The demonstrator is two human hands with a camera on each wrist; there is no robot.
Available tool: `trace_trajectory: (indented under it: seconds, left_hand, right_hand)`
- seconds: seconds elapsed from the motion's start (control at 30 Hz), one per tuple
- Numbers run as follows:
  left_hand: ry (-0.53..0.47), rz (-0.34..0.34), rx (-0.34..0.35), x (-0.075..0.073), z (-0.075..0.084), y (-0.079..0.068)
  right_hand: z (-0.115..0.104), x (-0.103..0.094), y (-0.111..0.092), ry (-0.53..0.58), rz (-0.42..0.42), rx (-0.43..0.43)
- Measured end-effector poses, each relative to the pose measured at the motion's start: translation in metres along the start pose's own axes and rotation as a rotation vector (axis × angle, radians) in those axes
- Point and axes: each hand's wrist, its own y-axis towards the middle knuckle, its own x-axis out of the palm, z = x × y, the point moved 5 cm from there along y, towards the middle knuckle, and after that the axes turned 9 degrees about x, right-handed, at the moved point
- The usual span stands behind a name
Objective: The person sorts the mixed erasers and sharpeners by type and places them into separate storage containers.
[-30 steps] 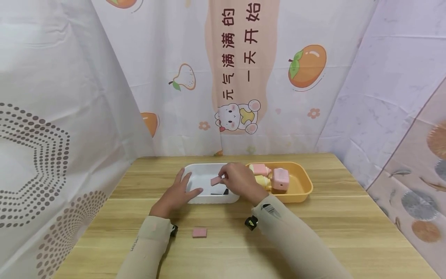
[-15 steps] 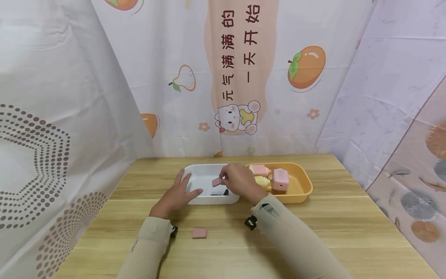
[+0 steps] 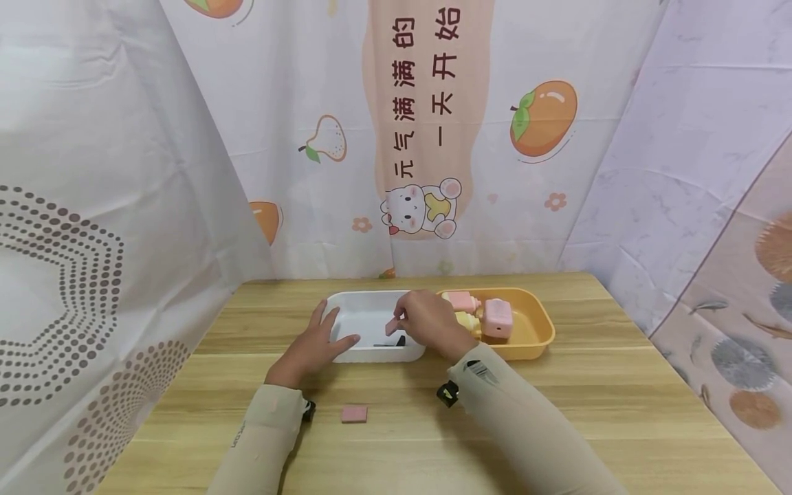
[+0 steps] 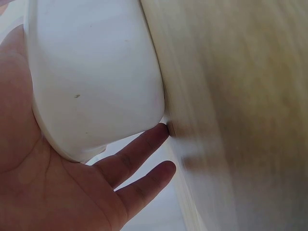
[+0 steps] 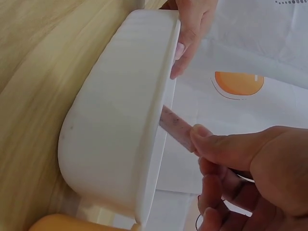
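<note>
Thumb and fingertips of my right hand (image 3: 433, 320) pinch a small flat pink block (image 3: 392, 326) over the white tray (image 3: 375, 354). In the right wrist view the speckled pink block (image 5: 177, 129) slants, its lower end dipping behind the tray's rim. My left hand (image 3: 309, 349) rests against the tray's left end, fingers spread and thumb along the front rim. The left wrist view shows its palm against the tray wall (image 4: 96, 72), with two fairly straight fingers reaching past the corner. A dark piece (image 3: 401, 341) lies inside the tray.
Another flat pink block (image 3: 354, 414) lies on the wooden table (image 3: 396, 454) in front of the tray. To the right stands an orange-yellow tray (image 3: 537, 352) holding a pink cube (image 3: 498, 318), a pink bottle-shaped piece (image 3: 459, 301) and a yellow one (image 3: 465, 321). A printed curtain (image 3: 334, 206) hangs behind.
The pink block in my right hand has shifted slightly to the right and now tilts more steeply. My left hand and the trays look unmoved.
</note>
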Motion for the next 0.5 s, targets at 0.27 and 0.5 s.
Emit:
trace_trajectory:
  seconds: [0.27, 0.5]
  left_hand:
    - [0.006, 0.005, 0.004, -0.0013, 0.0023, -0.0019]
    - [-0.010, 0.005, 0.017, -0.0029, 0.0047, -0.0035]
  right_hand:
    - [0.0035, 0.0036, -0.0008, -0.048, -0.079, 0.047]
    - [0.0075, 0.0033, -0.0048, -0.081, -0.105, 0.056]
